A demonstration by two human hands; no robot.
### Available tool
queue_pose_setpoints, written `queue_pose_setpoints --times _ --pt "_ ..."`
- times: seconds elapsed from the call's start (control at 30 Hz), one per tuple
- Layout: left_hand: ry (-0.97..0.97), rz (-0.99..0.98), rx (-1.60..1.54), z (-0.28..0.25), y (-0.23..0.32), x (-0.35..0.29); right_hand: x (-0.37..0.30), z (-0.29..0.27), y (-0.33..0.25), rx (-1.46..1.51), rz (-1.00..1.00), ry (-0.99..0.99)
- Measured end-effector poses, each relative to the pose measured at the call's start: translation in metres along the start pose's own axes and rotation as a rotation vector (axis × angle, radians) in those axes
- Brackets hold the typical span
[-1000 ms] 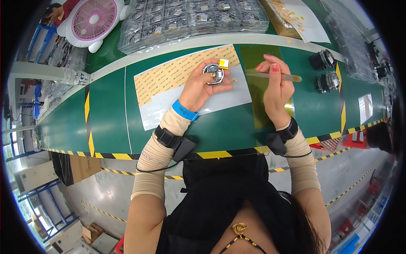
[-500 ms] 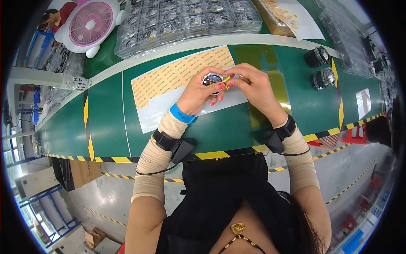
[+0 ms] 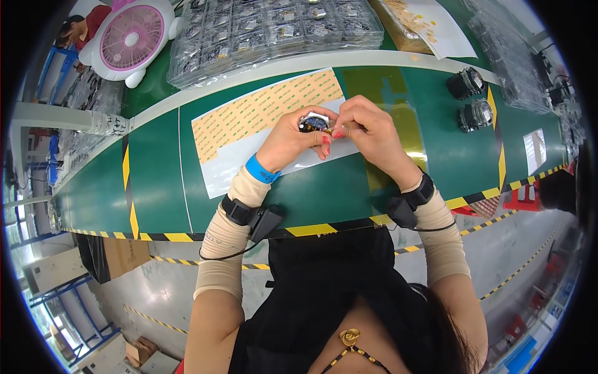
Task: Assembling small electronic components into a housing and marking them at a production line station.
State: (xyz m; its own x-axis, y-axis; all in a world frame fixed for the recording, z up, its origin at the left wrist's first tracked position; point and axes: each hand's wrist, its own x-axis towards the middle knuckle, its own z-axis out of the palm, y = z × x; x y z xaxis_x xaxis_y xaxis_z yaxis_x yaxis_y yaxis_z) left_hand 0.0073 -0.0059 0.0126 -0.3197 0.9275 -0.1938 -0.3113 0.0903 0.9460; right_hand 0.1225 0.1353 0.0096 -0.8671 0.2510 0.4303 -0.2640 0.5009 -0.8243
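My left hand (image 3: pixel 288 140) is closed around a small round device (image 3: pixel 313 123), a silver rim with dark electronic parts inside. Its thumb presses along the near side of the rim. At the device's right edge, my right hand (image 3: pixel 374 129) has thumb and index finger pinched together. What lies in that pinch is too small and covered to make out; a bit of yellow shows close to the fingertips. Beneath both hands lies a tan sheet printed with rows of green marks (image 3: pixel 233 124), with white backing paper (image 3: pixel 240 165) along its near side.
Clear plastic trays of small electronic parts (image 3: pixel 274 28) stand beyond the bench's raised rail. A pink and white fan (image 3: pixel 132 38) is at the far left. Yellow film strips (image 3: pixel 389 93) lie right of the sheet; two black rolled items (image 3: pixel 476 115) stand farther right.
The device has tilted in my left hand. My right fingers have turned and closed in at its edge, and the yellow strip that stuck out from them is now mostly hidden.
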Motion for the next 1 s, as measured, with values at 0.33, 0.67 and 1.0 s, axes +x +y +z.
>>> queue_pose_setpoints --times 0.33,0.67,1.0 --pt "-0.037 -0.055 -0.37 -0.002 -0.013 0.0 -0.001 0.007 0.0 -0.365 -0.362 0.104" --pt "-0.133 -0.078 -0.688 -0.002 -0.021 0.0 -0.001 0.017 0.004 -0.158 -0.444 0.187" --pt "0.071 0.054 -0.775 -0.002 -0.021 0.006 0.009 0.016 -0.005 0.739 0.18 0.506"
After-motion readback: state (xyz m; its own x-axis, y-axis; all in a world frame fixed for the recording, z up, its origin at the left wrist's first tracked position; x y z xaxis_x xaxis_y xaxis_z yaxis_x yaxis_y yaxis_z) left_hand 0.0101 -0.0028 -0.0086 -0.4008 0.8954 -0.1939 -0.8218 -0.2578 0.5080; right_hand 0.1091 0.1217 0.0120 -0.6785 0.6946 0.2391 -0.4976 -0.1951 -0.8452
